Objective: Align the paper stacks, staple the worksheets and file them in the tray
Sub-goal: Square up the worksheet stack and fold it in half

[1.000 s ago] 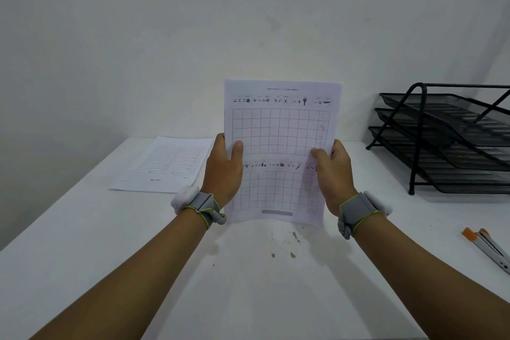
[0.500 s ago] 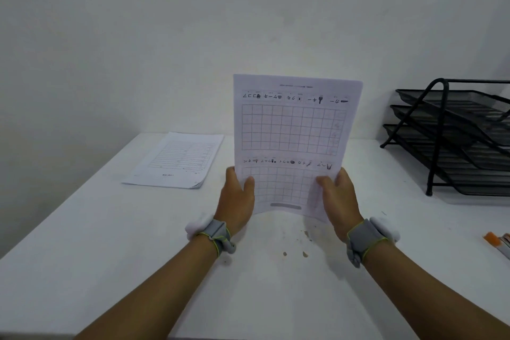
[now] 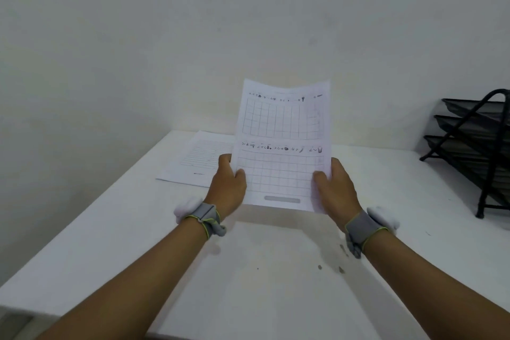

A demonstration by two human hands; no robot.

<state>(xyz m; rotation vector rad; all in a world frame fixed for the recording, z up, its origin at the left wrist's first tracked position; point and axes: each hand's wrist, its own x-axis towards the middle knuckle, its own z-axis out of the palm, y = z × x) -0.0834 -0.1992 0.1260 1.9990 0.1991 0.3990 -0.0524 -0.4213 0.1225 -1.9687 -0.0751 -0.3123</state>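
White worksheets (image 3: 283, 143), one stack, stand upright at frame centre, pinched by left hand (image 3: 228, 186) and right hand (image 3: 335, 188). One second stack (image 3: 200, 159) lies behind-left; one three-tier tray (image 3: 474, 146) far right.

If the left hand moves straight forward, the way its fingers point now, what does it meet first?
Probably the paper stack lying flat on the table, just beyond the left hand, which grips the upright worksheets. Depth is unclear; the hand may pass above it to the wall.
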